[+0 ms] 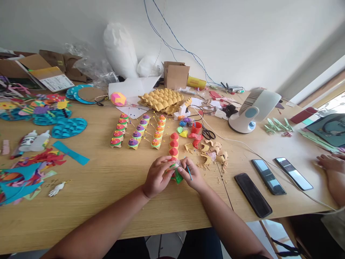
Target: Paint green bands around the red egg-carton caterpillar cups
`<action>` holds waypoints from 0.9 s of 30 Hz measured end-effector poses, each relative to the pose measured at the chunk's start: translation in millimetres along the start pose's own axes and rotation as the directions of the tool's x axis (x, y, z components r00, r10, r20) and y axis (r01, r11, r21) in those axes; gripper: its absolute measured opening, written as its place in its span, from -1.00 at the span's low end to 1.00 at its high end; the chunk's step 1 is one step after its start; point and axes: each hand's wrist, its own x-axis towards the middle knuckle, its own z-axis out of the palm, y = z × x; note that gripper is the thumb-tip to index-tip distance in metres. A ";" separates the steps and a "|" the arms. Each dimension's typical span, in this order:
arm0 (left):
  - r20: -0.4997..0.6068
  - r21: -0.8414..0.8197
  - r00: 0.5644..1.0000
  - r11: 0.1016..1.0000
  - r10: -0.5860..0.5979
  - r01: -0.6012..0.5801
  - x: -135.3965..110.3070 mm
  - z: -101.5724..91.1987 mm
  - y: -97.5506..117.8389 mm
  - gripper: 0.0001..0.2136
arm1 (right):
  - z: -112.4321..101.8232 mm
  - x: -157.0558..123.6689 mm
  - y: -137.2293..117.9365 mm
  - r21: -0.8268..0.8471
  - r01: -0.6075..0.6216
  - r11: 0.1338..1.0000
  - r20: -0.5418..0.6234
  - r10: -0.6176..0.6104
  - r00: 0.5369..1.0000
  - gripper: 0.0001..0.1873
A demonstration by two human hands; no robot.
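Near the front middle of the table, my left hand and my right hand meet over a small clear plastic bag with something green in it. Fingers of both hands pinch the bag's top. A thin blue stick also sits in my right hand, pointing down. Right behind my hands stands an egg-carton strip with red-topped cups; its near end is partly hidden by my fingers. Farther left are three decorated egg-carton strips, topped in red, purple and orange, with pins sticking out.
Torn carton scraps, black scissors, a red cup and colourful clay packets lie to the right. Beyond are a white fan, several phones and another person's hand. Yellow egg trays stand behind; blue cut-outs lie left.
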 end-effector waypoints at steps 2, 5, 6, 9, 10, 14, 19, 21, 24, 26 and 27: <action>-0.020 0.006 1.000 1.000 -0.012 0.012 0.7 -0.5 0.5 -0.50 | -0.4 0.1 0.6 0.000 0.019 1.000 -0.020 -0.019 1.000 -0.53; -0.053 0.024 0.998 0.999 -0.025 0.026 2.1 -1.8 0.8 -0.52 | -0.4 0.4 0.7 -0.027 0.037 0.999 -0.029 -0.038 0.999 -0.53; -0.063 0.028 0.998 0.999 -0.019 0.021 2.3 -2.2 0.9 -0.53 | -0.1 0.5 0.8 -0.033 0.037 0.999 -0.025 -0.038 0.999 -0.54; -0.068 0.033 0.998 0.999 0.015 -0.012 1.7 -2.6 1.2 -0.54 | 1.1 0.6 2.0 -0.049 0.044 0.998 -0.014 -0.045 0.999 -0.55; -0.062 0.036 0.998 0.999 0.020 -0.018 1.2 -2.5 1.2 -0.54 | 1.5 0.5 2.5 -0.056 0.052 0.997 -0.013 -0.053 0.999 -0.55; -0.030 0.072 0.999 0.997 -0.033 0.036 -0.2 -1.5 0.0 -0.55 | 2.3 0.5 3.9 -0.102 0.136 0.985 -0.009 -0.137 0.990 -0.60; -0.030 0.090 0.997 0.994 -0.066 0.068 0.1 -0.5 -1.4 -0.59 | 2.6 0.6 4.0 -0.147 0.227 0.963 -0.033 -0.234 0.972 -0.65; -0.031 0.082 0.998 0.995 -0.055 0.058 -0.7 0.2 -1.6 -0.58 | 2.7 0.6 4.0 -0.183 0.237 0.954 -0.037 -0.248 0.968 -0.65; -0.042 0.079 0.997 0.995 -0.062 0.065 -3.2 1.5 -2.4 -0.55 | 2.9 0.5 4.1 -0.228 0.225 0.947 -0.032 -0.238 0.971 -0.63; -0.038 0.071 0.996 0.994 -0.075 0.077 -4.7 2.1 -2.8 -0.54 | 3.0 0.3 4.3 -0.235 0.212 0.949 -0.030 -0.225 0.974 -0.62; -0.034 0.062 0.996 0.995 -0.080 0.082 -5.1 2.4 -2.9 -0.54 | 3.1 0.2 4.4 -0.232 0.207 0.950 -0.029 -0.220 0.975 -0.61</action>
